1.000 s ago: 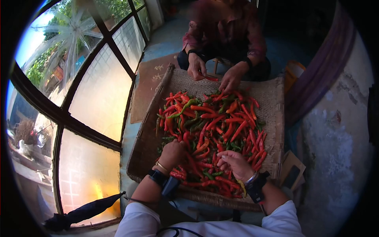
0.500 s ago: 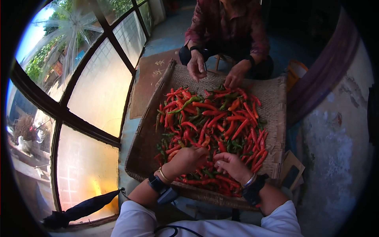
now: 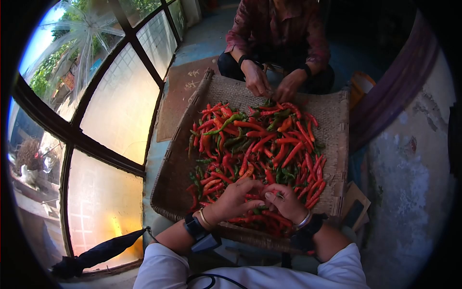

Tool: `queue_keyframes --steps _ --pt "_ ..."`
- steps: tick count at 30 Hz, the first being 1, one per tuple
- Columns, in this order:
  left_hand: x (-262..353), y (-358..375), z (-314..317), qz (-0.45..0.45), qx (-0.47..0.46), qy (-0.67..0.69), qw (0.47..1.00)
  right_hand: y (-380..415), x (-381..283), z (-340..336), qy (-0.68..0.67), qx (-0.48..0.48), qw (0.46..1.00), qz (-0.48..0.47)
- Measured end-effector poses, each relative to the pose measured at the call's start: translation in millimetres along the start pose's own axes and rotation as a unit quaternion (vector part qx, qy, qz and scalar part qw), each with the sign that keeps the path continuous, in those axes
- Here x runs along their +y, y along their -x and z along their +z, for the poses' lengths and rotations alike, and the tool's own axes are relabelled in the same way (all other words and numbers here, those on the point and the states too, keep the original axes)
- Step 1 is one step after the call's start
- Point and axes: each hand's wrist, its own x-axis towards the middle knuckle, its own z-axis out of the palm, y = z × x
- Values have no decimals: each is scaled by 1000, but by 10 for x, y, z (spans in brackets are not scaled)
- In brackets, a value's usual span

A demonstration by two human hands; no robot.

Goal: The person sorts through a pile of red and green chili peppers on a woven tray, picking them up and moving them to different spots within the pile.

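Note:
A large heap of chili peppers [image 3: 262, 139], mostly red with some green, lies in a wide woven basket [image 3: 166, 185]. Over the near part of the heap, my left hand [image 3: 237, 198] and my right hand [image 3: 287, 203] meet with their fingertips close together. The fingers of the right hand are closed on a chili pepper [image 3: 278, 194]; only a bit of red and a green stem show. My left hand is pinched beside it, and what its fingers hold, if anything, is hidden.
Across the basket sits another person [image 3: 284, 36], both hands [image 3: 272, 85] together over its far edge. A window [image 3: 110, 120] runs along the left, with a folded dark umbrella [image 3: 98, 253] below it. Cardboard [image 3: 355, 204] stands right of the basket, near a stained wall [image 3: 404, 178].
My hands have come together, the left moving right towards the right hand. The other person's hands, apart before, now meet at the far edge of the heap.

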Motion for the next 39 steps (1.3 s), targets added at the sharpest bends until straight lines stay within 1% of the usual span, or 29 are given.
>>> queue_keyframes --steps 2,4,6,7,8,9,10,11,12,14,15,17,19,21,22,23,24,26,28,29,30,31,32,33,35,36,37,38,39 --pt "-7 -23 23 10 6 -19 1000 23 -62 17 -74 6 997 15" --pt "-12 -13 32 19 12 -37 999 29 -65 18 -70 4 998 5" --pt "-16 10 29 -52 -79 24 995 20 -35 3 -66 3 998 -6" --pt "-2 14 32 -52 -78 24 995 0 17 -31 -133 14 991 7" --pt "22 12 31 -81 -62 18 995 -11 56 -73 -200 26 979 20" --pt "36 8 29 -110 -45 12 993 -18 62 -144 -199 26 979 20" --pt "36 2 19 -110 -45 12 993 -37 46 -246 -215 69 974 13" --pt "35 -4 0 -140 -22 29 989 -59 19 -336 -230 112 967 6" --pt "34 -3 -17 -171 2 47 984 -77 -26 -404 -291 135 946 -42" --pt "2 6 -44 -169 -2 40 985 -112 -167 -479 -390 173 897 -118" --pt "-9 6 -48 -166 -7 34 986 -118 -154 -509 -390 173 897 -118" --pt "31 12 -45 -147 -12 54 988 -152 -82 -573 -396 217 891 -43" --pt "34 31 -27 -128 -18 73 989 -116 4 -463 -247 139 959 29" --pt "2 58 3 -75 -53 167 982 -115 -4 -256 -119 -2 992 46" --pt "15 66 6 -75 -53 167 982 -130 3 -145 20 -44 997 -55" --pt "38 74 1 -82 -56 226 969 -132 16 -59 159 -84 971 -155" --pt "51 81 -4 -89 -59 283 953 -116 49 -13 159 -84 971 -156" --pt "44 102 -7 -101 -62 318 941 -88 144 56 188 -121 962 -157" --pt "45 108 14 -115 -65 353 926 -74 240 112 146 -103 974 -136" --pt "52 96 50 -115 -33 388 914 -66 263 123 103 -86 984 -114" --pt "60 91 82 -115 0 422 899 -62 250 111 104 -87 984 -113" --pt "75 82 94 -115 1 424 898 -63 212 81 83 -52 993 -67" --pt "95 58 90 -128 44 352 926 -67 167 54 62 -16 998 -22" --pt "107 38 91 -139 86 278 947 -68 123 35 62 -17 998 -20" --pt "11 39 147 -143 67 262 952 -50 20 6 -24 78 996 -38" --pt "-80 62 193 -130 -7 242 962 -28 -43 4 -71 75 995 -12" --pt "-41 45 187 -117 -80 223 965 -23 -55 6 -75 74 994 0" --pt "8 37 148 -207 -141 190 949 -19 -49 11 -117 60 991 12" --pt "-25 48 200 -197 -122 180 956 -17 -25 18 -159 47 986 27"
